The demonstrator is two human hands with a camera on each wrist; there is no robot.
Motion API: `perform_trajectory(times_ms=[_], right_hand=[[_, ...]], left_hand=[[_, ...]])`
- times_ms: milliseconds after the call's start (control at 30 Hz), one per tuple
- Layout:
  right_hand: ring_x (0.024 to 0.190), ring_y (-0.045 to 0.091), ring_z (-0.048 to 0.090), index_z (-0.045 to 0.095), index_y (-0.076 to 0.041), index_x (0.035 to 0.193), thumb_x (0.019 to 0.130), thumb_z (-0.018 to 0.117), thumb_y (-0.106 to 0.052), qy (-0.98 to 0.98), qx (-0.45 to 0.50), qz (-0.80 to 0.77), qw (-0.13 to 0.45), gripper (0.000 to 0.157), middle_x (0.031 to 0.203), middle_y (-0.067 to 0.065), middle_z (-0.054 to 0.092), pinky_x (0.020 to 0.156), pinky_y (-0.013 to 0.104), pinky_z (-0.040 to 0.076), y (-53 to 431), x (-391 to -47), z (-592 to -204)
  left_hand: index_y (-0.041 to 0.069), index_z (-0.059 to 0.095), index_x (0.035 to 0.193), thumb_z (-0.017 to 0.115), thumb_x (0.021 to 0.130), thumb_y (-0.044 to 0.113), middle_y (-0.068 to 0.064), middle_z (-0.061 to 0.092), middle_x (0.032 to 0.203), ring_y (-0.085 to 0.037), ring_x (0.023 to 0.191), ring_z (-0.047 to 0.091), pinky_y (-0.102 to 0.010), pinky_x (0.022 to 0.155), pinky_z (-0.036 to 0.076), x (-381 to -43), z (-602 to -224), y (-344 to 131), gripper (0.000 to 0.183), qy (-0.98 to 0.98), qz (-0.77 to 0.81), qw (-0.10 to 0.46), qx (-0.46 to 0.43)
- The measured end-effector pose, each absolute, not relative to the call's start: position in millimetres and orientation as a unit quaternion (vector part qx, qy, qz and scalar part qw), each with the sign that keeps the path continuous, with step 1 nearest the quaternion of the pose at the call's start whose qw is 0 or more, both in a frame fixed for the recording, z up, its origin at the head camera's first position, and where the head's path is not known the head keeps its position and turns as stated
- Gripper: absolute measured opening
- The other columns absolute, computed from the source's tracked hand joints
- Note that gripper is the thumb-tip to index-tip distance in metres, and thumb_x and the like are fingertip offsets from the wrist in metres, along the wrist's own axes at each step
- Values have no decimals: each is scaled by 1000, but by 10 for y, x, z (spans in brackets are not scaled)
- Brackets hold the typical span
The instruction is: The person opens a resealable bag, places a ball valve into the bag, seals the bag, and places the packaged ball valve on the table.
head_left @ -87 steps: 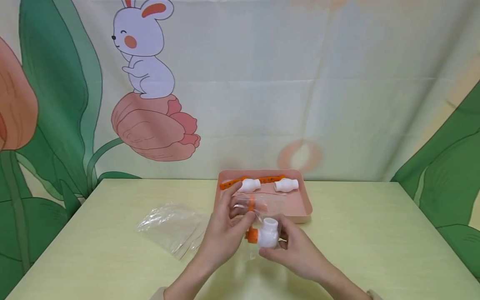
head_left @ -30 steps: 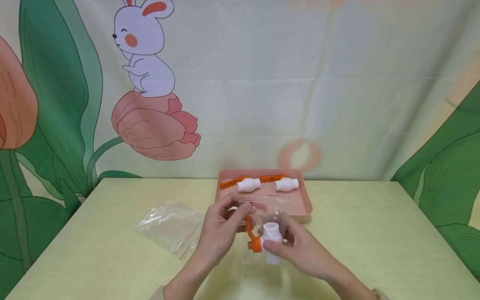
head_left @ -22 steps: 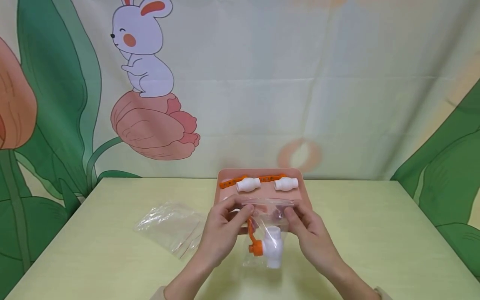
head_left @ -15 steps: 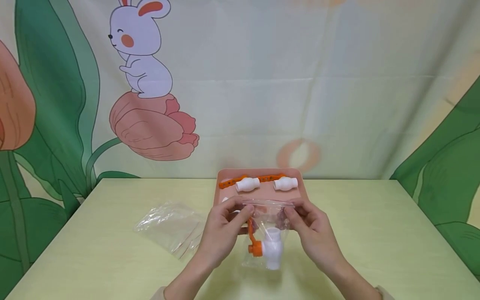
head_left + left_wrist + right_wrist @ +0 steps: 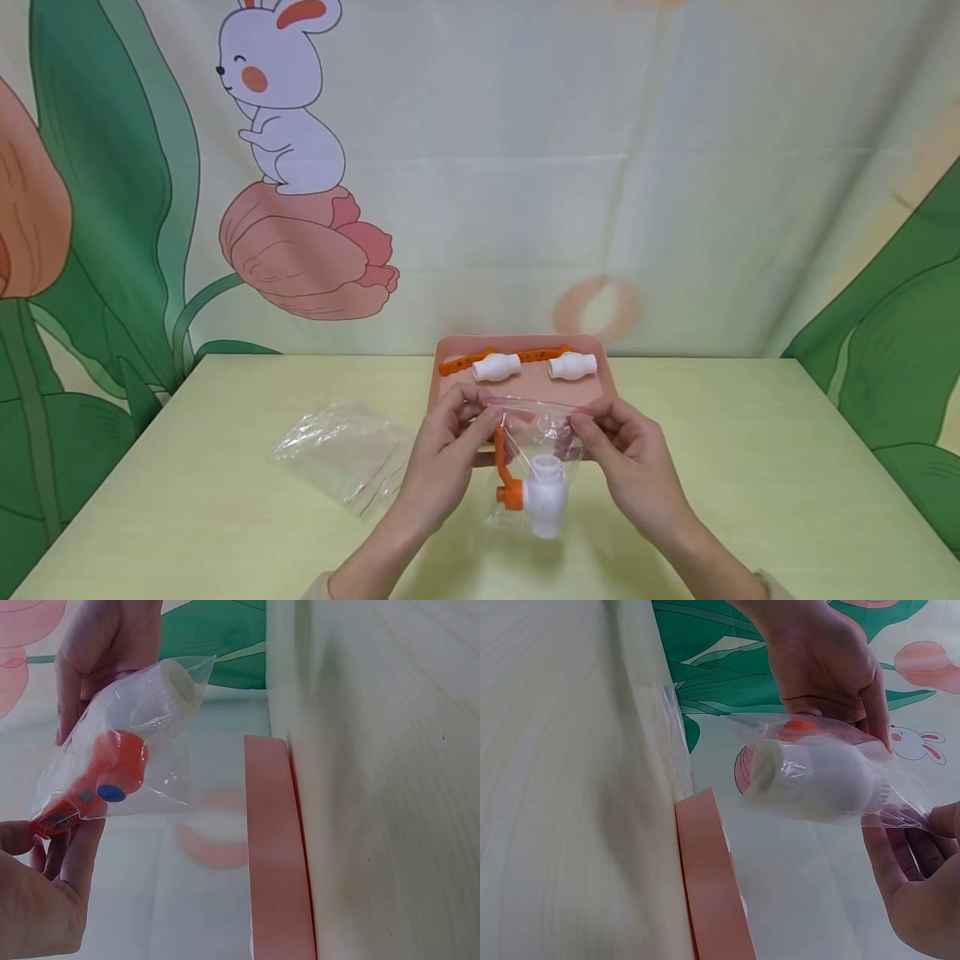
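Both hands hold up a clear zip bag [image 5: 536, 429] by its top edge, above the table in front of the tray. Inside hangs a white ball valve [image 5: 546, 498] with an orange handle [image 5: 512, 495], its pipe ends pointing up and down in the head view. My left hand [image 5: 441, 460] pinches the bag's left top corner, close to the handle's tip. At the right top corner, my right hand [image 5: 636, 471] pinches the plastic between thumb and fingers. A blue-centred knob end [image 5: 112, 793] of the handle shows through the plastic in the left wrist view.
Behind the hands stands a pink tray [image 5: 609, 392] holding white valves [image 5: 497, 367] with orange handles. Several flat clear bags [image 5: 341, 454] lie on the table to the left. A printed curtain [image 5: 480, 183] hangs behind the table [image 5: 750, 467].
My right hand has let go of the valve and moved up to the bag's right top corner. The valve has settled lower in the bag. My left hand stays near the left corner.
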State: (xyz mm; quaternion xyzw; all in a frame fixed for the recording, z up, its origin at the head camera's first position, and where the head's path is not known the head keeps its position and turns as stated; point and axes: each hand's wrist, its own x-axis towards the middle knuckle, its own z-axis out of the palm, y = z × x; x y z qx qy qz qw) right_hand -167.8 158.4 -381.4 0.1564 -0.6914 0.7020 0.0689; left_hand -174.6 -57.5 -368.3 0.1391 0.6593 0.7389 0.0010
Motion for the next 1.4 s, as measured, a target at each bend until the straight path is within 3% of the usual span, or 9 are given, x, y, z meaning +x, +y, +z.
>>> perform_trajectory(times_ms=[367,633,900,1100,1400], right_hand=[[83,20,70,57,12,105,104,60,-4,-688,177,700,77,16,92,12,65,77,36,61,1588,-1658,-3832],[78,20,71,63,13,105,100,65,0,-689,197,692,87,14,90,12,68,76,38,62,1587,-1664,-3831],[75,18,67,67,9,100,99,67,-2,-721,169,662,114,12,85,13,67,72,33,62,1584,-1659,-3829],[73,18,68,66,9,98,99,67,0,-724,168,657,127,10,83,13,66,70,34,62,1595,-1649,-3805],[72,19,65,67,9,99,99,68,-3,-722,170,663,102,12,85,12,66,71,33,62,1550,-1643,-3759]], left_hand=[[-4,55,107,56,104,2,-15,64,91,-25,80,67,-46,78,62,-1723,-3695,-575,7,662,735,-10,146],[-4,53,109,56,105,4,-14,64,91,-25,79,67,-46,77,62,-1708,-3713,-542,10,665,732,-21,146],[-4,55,112,57,104,4,-17,65,96,-23,81,66,-43,77,62,-1709,-3751,-509,11,653,743,10,146],[-2,61,114,63,103,9,-16,64,90,-22,74,65,-41,76,62,-1721,-3718,-506,16,665,729,22,160],[-3,58,106,60,103,3,-14,62,87,-26,75,68,-45,75,62,-1698,-3701,-525,8,669,725,9,163]])
